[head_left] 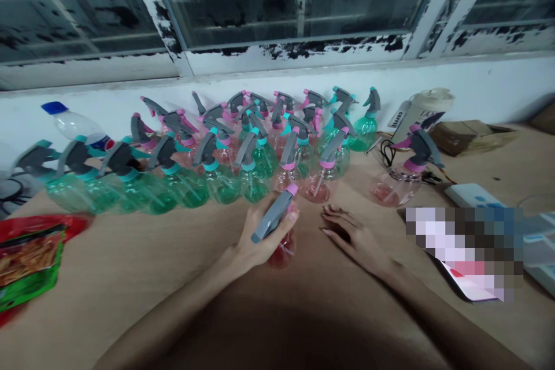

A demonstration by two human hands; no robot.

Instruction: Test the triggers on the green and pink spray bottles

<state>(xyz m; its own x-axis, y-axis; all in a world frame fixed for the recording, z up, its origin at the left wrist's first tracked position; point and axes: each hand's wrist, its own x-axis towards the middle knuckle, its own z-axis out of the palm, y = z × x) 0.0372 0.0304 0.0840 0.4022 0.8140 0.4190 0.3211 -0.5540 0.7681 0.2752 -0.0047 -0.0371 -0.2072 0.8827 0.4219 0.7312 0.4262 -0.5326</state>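
My left hand (pixel 259 237) is wrapped round a pink spray bottle (pixel 281 248) with a grey trigger head (pixel 274 214), held just above the wooden table (pixel 143 266). My right hand (pixel 352 235) lies on the table just to the right of it, fingers stretched out, holding nothing. Right behind both hands stands a crowd of several green and pink spray bottles (pixel 225 162) in rows against the wall. One more pink spray bottle (pixel 401 176) stands apart at the right.
A red and green snack bag (pixel 30 257) lies at the left edge. A plastic drink bottle (pixel 76 124) leans at the back left. Cables (pixel 387 153), a white jug (pixel 422 110), a brown box (pixel 466 134) and papers (pixel 470 289) sit at the right.
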